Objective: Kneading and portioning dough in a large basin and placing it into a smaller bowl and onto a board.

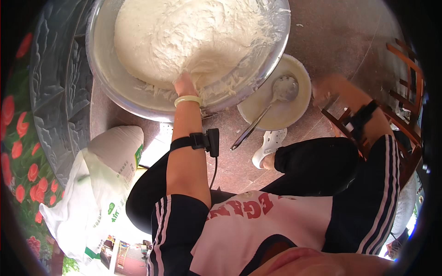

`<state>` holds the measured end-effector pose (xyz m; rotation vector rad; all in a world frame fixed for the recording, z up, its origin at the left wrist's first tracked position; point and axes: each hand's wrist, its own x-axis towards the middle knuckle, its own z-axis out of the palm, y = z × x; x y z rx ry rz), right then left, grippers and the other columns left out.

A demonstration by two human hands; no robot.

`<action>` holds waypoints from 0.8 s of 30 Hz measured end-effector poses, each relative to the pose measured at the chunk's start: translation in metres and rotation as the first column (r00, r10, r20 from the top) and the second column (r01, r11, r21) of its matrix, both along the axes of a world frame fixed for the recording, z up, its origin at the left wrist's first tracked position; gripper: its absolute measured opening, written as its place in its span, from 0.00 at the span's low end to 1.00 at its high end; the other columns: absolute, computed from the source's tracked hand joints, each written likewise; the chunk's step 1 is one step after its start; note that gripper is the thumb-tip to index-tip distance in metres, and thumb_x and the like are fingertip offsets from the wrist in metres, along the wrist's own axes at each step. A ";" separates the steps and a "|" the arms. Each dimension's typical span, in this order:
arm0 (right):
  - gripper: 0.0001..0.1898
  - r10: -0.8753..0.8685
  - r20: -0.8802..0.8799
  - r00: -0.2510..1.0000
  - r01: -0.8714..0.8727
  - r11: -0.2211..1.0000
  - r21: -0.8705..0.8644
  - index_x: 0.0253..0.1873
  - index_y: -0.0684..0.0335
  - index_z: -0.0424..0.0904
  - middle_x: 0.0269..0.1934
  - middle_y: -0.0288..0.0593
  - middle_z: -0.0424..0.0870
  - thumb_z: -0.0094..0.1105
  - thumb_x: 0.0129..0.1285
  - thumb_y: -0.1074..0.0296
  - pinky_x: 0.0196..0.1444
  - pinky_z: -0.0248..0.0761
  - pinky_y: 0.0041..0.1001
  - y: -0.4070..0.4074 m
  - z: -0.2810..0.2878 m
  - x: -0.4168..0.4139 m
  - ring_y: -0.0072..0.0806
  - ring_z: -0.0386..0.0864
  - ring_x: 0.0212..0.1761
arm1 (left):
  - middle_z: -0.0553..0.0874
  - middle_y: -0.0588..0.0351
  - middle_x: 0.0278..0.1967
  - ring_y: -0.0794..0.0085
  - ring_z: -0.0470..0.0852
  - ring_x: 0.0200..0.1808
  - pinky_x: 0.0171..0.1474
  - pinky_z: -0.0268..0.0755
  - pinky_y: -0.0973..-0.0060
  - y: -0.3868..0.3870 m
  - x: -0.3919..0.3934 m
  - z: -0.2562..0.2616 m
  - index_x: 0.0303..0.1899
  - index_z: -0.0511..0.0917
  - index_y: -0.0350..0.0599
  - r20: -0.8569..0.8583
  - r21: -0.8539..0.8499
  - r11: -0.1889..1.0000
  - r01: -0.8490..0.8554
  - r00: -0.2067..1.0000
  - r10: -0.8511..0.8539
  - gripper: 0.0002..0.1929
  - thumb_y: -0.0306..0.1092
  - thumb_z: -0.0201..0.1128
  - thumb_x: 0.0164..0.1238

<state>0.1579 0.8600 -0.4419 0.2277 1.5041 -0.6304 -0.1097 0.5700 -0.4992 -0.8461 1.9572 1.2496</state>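
A large metal basin (138, 109) holds a mass of wet, sticky dough (155, 41), with smears clinging to its inner wall. My left hand (185, 84) reaches over the near rim, its fingers sunk in the dough and hidden from sight. Out to the right, motion blurs my right hand (328, 88); nothing shows clearly in it. Between that hand and the basin, a smaller round bowl (305, 100) stands on the floor, partly under the basin's rim. A metal slotted ladle (257, 117) rests in it, its head coated in pale batter and its handle leaning over the edge.
A white woven sack (114, 165) with printing slumps on the left, close to my leg. Beyond it stand a grey relief-patterned panel (51, 86) and a red-flower print (32, 172). Wooden chairs (411, 120) are at the right on the reddish tiled floor (331, 38).
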 end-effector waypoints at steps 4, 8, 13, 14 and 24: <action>0.10 -0.631 -0.374 0.679 0.454 0.762 -0.462 0.29 0.63 0.77 0.21 0.37 0.72 0.53 0.55 0.63 0.20 0.67 0.19 0.012 0.066 -0.125 0.19 0.71 0.20 | 0.76 0.53 0.36 0.67 0.73 0.29 0.27 0.64 0.70 -0.026 0.003 -0.014 0.41 0.71 0.36 -0.149 0.076 0.997 0.007 0.989 0.005 0.17 0.37 0.48 0.53; 0.22 0.214 -0.797 0.565 0.313 0.838 0.447 0.37 0.69 0.74 0.32 0.53 0.77 0.47 0.55 0.51 0.36 0.68 0.36 0.060 0.000 -0.194 0.41 0.76 0.32 | 0.77 0.48 0.37 0.64 0.75 0.35 0.34 0.67 0.70 0.015 0.012 -0.016 0.40 0.70 0.34 0.005 0.069 0.973 -0.219 0.976 0.219 0.17 0.39 0.49 0.53; 0.28 -0.124 -0.577 0.807 0.380 0.858 0.346 0.49 0.68 0.69 0.48 0.56 0.71 0.45 0.56 0.47 0.46 0.64 0.37 0.001 -0.062 -0.196 0.41 0.71 0.47 | 0.76 0.51 0.41 0.67 0.75 0.38 0.39 0.67 0.73 -0.001 0.009 -0.081 0.42 0.70 0.39 0.058 0.265 0.963 0.050 0.996 -0.068 0.17 0.40 0.51 0.54; 0.29 -0.210 -0.524 0.826 0.390 0.883 0.260 0.51 0.68 0.67 0.50 0.56 0.69 0.45 0.56 0.46 0.49 0.63 0.36 -0.030 -0.065 -0.198 0.41 0.69 0.50 | 0.76 0.52 0.42 0.68 0.75 0.39 0.41 0.67 0.74 -0.011 0.008 -0.112 0.43 0.70 0.41 -0.110 0.296 0.884 0.363 0.932 -0.345 0.16 0.40 0.52 0.55; 0.32 -0.479 -0.516 0.710 0.659 0.710 0.247 0.55 0.65 0.64 0.52 0.56 0.67 0.47 0.54 0.43 0.51 0.62 0.33 -0.022 -0.101 -0.197 0.38 0.66 0.54 | 0.74 0.52 0.45 0.60 0.72 0.46 0.46 0.66 0.71 0.012 0.007 -0.107 0.49 0.68 0.46 0.077 0.186 0.801 0.569 0.805 -0.589 0.21 0.47 0.51 0.57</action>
